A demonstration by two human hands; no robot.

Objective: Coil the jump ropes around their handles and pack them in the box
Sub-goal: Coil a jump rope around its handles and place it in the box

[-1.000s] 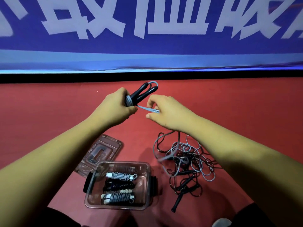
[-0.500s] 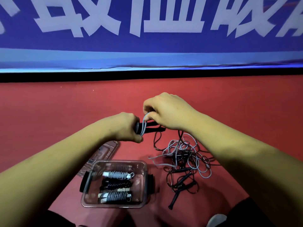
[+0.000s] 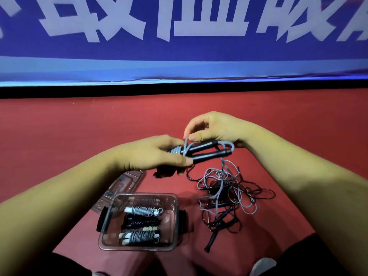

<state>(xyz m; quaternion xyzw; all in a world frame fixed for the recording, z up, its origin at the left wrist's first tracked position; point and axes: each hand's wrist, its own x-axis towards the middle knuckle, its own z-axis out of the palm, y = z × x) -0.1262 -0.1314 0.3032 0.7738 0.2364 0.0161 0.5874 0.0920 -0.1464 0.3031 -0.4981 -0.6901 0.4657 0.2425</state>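
My left hand (image 3: 151, 154) grips two black jump-rope handles (image 3: 211, 151) held side by side, with a few turns of grey rope (image 3: 178, 150) wound round their left end. My right hand (image 3: 215, 127) pinches the grey rope just above the handles. The rest of that rope hangs down into a tangled pile of grey and black ropes (image 3: 229, 194) on the red floor. A clear plastic box (image 3: 171, 198) below my hands holds three coiled ropes (image 3: 142, 223), two grey and one black.
The box's clear lid (image 3: 127, 182) lies on the floor behind its left corner. A loose black handle (image 3: 212, 239) lies at the pile's near end. A blue banner (image 3: 179, 46) with white characters stands along the far side. My knees frame the bottom edge.
My hands have swung the handles from pointing up and away to lying level, pointing right. My right hand moved from below the handles to above them, carrying the grey rope over.
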